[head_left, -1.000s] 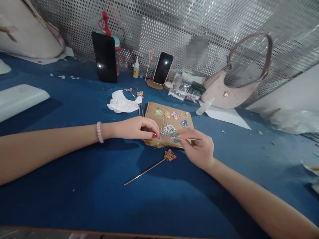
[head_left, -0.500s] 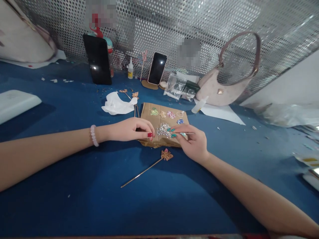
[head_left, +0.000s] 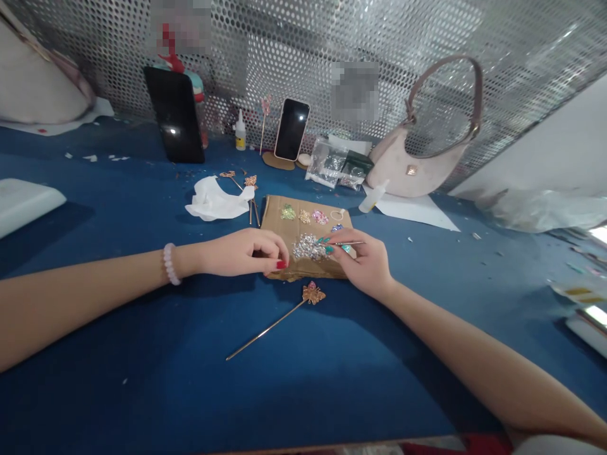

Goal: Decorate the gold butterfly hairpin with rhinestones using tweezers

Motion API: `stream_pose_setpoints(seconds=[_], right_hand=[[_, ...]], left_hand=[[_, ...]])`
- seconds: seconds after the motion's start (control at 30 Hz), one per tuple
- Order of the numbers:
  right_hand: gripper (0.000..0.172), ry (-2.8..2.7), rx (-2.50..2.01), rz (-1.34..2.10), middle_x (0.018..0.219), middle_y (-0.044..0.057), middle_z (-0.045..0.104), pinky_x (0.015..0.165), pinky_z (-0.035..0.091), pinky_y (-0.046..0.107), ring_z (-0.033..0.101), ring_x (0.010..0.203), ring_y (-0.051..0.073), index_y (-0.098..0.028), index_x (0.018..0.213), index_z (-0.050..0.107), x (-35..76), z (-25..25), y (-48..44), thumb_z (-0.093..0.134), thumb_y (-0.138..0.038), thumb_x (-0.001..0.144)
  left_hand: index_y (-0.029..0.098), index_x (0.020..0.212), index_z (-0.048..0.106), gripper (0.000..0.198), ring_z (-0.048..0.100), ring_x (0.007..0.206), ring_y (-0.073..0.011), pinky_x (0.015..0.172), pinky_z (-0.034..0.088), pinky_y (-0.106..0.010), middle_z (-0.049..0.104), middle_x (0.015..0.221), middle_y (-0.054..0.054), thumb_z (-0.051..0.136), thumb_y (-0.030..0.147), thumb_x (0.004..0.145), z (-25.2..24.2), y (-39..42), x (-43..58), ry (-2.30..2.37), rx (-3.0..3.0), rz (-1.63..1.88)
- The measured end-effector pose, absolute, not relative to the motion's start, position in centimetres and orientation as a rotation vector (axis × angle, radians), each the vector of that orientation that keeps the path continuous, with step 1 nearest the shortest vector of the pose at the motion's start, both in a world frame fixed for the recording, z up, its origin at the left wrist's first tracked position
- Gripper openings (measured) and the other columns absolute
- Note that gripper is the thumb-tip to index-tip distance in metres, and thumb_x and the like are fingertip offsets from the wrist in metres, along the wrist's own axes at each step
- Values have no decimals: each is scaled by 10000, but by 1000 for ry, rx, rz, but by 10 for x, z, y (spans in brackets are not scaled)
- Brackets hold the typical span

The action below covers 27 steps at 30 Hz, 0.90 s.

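My right hand, with teal nails, pinches slim metal tweezers over a pile of clear rhinestones. These lie on a cardboard piece, with small heaps of green rhinestones, peach rhinestones, pink rhinestones and blue rhinestones behind. At the board's left edge is my left hand, its fingers curled and thumb drawn in; anything between the fingertips is too small to make out. In front lies a gold hairpin with an ornate head bearing a pink stone.
White crumpled paper and more hairpins lie behind my left hand. A phone, a black tablet and a glue bottle stand along the mesh wall. Another bottle leans near a handbag.
The whole view has shifted slightly left. My right hand has tilted the tweezers a little at the clear rhinestones. My left hand stays by the board's edge, and the hairpin has not moved on the table.
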State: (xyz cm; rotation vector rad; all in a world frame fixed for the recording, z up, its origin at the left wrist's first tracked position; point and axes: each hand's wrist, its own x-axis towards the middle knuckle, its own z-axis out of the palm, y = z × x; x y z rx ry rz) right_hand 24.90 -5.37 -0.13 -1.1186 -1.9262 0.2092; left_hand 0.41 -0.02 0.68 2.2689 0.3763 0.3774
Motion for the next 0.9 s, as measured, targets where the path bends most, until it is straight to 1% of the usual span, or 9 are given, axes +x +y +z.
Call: stream_pose_setpoints(seconds=[0.1,0.3,0.47,0.63,0.7,0.77,0.87,0.9], right_hand=[[94,-1930,-1145,204,783,27,709,674,537,311,669,725,156,-208,762,639,250,-1,-52,554,-169,756],[110,-1919,-1193,213,764,26,706,704,527,327,668,736,166,-208,769,660,254,-1,-51,555,-177,752],[100,-1925,-1210,197,780,28,707,703,521,321,665,738,161,-202,771,650,259,0,-49,555,-177,754],[94,-1889,-1274,182,703,13,678,606,513,289,641,639,140,-193,731,634,262,3,-46,547,-158,732],[82,-1861,-1289,194,732,9,669,604,511,285,633,635,132,-196,728,617,263,2,-44,548,-152,728],[72,-1824,-1280,235,773,13,660,627,514,294,634,656,133,-198,780,593,265,-1,-43,559,-158,730],[154,-1798,-1230,318,762,5,643,646,518,305,636,668,136,-207,897,541,267,-4,-41,568,-189,746],[161,-1810,-1215,334,755,2,638,646,518,302,633,665,134,-209,905,530,268,-4,-42,567,-193,750]], left_hand=[[147,568,501,316,557,854,-110,780,424,-227,610,972,-23,440,209,872,8,0,4,376,2280,380],[148,540,481,383,557,855,-118,777,424,-228,625,903,-33,406,255,900,9,-2,6,394,2321,368],[156,609,570,366,564,838,-120,764,427,-221,633,847,-33,393,272,909,10,-3,6,405,2313,361],[148,612,551,365,565,728,-96,649,427,-197,619,869,-24,361,250,907,11,-3,5,470,2228,374],[144,605,525,365,558,722,-94,641,423,-197,612,893,-26,357,254,908,10,-3,5,462,2214,386],[143,614,509,366,546,716,-96,642,423,-205,603,915,-33,345,274,914,10,-3,5,465,2205,397],[146,667,512,320,538,714,-99,642,429,-213,591,950,-41,350,277,909,9,-2,6,491,2188,386],[147,683,514,294,544,731,-103,655,434,-215,587,967,-43,359,264,903,9,-2,6,491,2182,380]])
